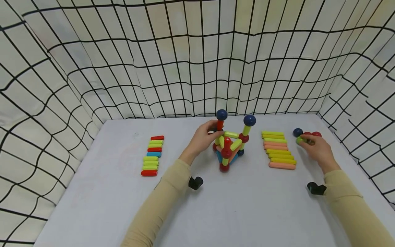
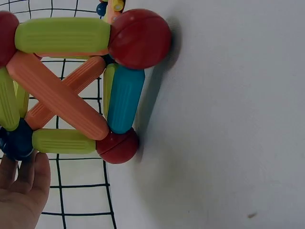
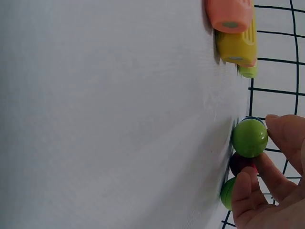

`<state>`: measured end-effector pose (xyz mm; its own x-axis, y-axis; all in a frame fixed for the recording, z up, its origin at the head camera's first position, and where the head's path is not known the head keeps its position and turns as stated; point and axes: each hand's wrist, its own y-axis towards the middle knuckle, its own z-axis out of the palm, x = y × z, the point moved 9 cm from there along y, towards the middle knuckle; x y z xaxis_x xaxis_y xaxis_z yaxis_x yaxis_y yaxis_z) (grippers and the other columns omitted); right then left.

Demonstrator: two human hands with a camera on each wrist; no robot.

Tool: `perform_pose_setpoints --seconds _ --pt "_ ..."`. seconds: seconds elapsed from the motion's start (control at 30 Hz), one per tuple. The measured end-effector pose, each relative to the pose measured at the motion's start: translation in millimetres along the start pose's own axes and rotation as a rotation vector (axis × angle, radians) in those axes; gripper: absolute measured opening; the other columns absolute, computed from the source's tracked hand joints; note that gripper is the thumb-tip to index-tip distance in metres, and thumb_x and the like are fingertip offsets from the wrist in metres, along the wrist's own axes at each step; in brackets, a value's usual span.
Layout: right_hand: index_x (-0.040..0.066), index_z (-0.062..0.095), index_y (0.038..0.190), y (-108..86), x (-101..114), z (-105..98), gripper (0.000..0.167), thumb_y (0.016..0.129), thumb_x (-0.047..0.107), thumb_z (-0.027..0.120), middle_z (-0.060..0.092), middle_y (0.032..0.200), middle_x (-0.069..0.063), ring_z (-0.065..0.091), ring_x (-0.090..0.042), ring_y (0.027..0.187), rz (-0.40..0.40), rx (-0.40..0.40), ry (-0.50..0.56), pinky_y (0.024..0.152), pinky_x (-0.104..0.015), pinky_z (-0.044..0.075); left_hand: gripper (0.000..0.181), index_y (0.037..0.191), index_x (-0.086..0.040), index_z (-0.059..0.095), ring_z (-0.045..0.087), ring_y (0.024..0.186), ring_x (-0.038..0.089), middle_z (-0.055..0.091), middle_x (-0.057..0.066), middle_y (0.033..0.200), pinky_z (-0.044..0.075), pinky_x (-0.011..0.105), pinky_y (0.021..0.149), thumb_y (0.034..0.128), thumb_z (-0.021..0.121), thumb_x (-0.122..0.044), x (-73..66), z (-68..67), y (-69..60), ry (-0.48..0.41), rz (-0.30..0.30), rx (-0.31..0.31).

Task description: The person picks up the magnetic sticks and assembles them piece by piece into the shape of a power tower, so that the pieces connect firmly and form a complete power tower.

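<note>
Multicoloured plastic ball-and-rod frame [image 1: 236,143], upright on white surface [image 1: 247,206] | judged light, stiff, smooth, apt to part if tugged | left hand [image 1: 201,140] grips its dark-blue joint ball [image 2: 18,139], likely best hold | right hand [image 1: 318,151] pinches glossy green plastic ball [image 3: 250,138], far right

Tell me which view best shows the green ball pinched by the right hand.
The right wrist view: the green ball appears large, almost whole. The head view shows it small, partly covered by the right hand; the left wrist view lacks it.
</note>
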<state>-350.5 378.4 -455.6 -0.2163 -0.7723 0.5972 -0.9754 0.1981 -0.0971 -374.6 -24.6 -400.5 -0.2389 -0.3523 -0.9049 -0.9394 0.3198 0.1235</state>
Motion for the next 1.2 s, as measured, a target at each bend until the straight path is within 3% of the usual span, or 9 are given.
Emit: perform_pose_setpoints --seconds 0.23,0.47,0.57,0.77,0.87,0.97,1.07,1.2 --pt "-0.005 0.051 0.135 -1.2 4 -2 0.049 0.1 0.03 0.055 0.049 0.125 -0.031 0.045 -0.045 0.105 -0.056 -0.02 -0.037 0.077 -0.048 0.047 0.039 0.129 -0.012 0.059 0.056 0.113 0.019 0.062 0.003 0.123 0.048 0.034 0.098 0.0942 0.066 -0.028 3.7 -7.5 -15.1 0.032 -0.006 0.025" --pt "-0.004 0.045 0.138 -2.7 0 -2 0.049 0.1 0.025 0.056 0.046 0.126 -0.033 0.043 -0.046 0.106 -0.036 0.011 -0.037 0.085 -0.053 0.048 0.043 0.127 -0.013 0.059 0.058 0.108 0.022 0.06 0.002 0.12 0.051 0.035 0.093 0.0885 0.074 -0.023 6.8 -7.6 -36.8 0.012 0.015 0.189" --pt "-0.003 0.047 0.135 -4.1 -2 -2 0.045 0.099 0.022 0.056 0.045 0.127 -0.033 0.042 -0.047 0.107 -0.037 0.021 -0.048 0.091 -0.059 0.044 0.046 0.128 -0.012 0.057 0.057 0.108 0.021 0.06 0.002 0.118 0.051 0.033 0.092 0.0869 0.076 -0.021 5.9 -5.3 -44.2 0.013 0.038 0.229" --pt "-0.005 0.046 0.135 -11.6 4 -4 0.045 0.099 0.02 0.056 0.046 0.126 -0.033 0.043 -0.047 0.109 -0.077 -0.036 -0.035 0.093 -0.06 0.043 0.044 0.123 -0.008 0.057 0.057 0.104 0.018 0.061 0.003 0.113 0.052 0.03 0.09 0.0852 0.078 -0.018 2.1 -3.7 -51.3 0.045 0.088 0.189" --pt "-0.006 0.042 0.139 -22.7 28 -8 0.052 0.1 0.027 0.055 0.047 0.129 -0.032 0.046 -0.047 0.114 -0.119 -0.078 0.04 0.095 -0.059 0.044 0.043 0.122 -0.008 0.058 0.057 0.103 0.018 0.061 0.002 0.112 0.051 0.03 0.091 0.0848 0.078 -0.018 1.4 -3.1 -52.5 0.062 0.109 0.167" --pt "-0.001 0.039 0.144 -40.5 68 -8 0.061 0.1 0.038 0.054 0.046 0.135 -0.027 0.045 -0.044 0.122 -0.174 -0.043 0.146 0.1 -0.059 0.041 0.042 0.12 -0.007 0.058 0.057 0.102 0.017 0.062 0.003 0.111 0.051 0.031 0.091 0.0848 0.078 -0.017 0.6 -3.3 -53.2 0.072 0.118 0.149" --pt "0.009 0.043 0.145 -66.1 115 -5 0.063 0.097 0.047 0.055 0.048 0.139 -0.017 0.048 -0.035 0.124 -0.239 0.051 0.233 0.099 -0.038 0.048 0.041 0.119 -0.006 0.058 0.057 0.101 0.018 0.062 0.003 0.111 0.052 0.033 0.091 0.0849 0.077 -0.015 -0.4 -3.6 -54.0 0.074 0.117 0.129" --pt "0.019 0.05 0.14 -104.0 172 1 0.052 0.095 0.042 0.062 0.055 0.132 -0.004 0.056 -0.021 0.115 -0.352 0.143 0.346 0.084 -0.013 0.048 0.042 0.12 -0.005 0.058 0.058 0.1 0.018 0.062 0.004 0.112 0.052 0.033 0.09 0.0845 0.078 -0.014 -1.9 -3.7 -56.3 0.078 0.111 0.091"
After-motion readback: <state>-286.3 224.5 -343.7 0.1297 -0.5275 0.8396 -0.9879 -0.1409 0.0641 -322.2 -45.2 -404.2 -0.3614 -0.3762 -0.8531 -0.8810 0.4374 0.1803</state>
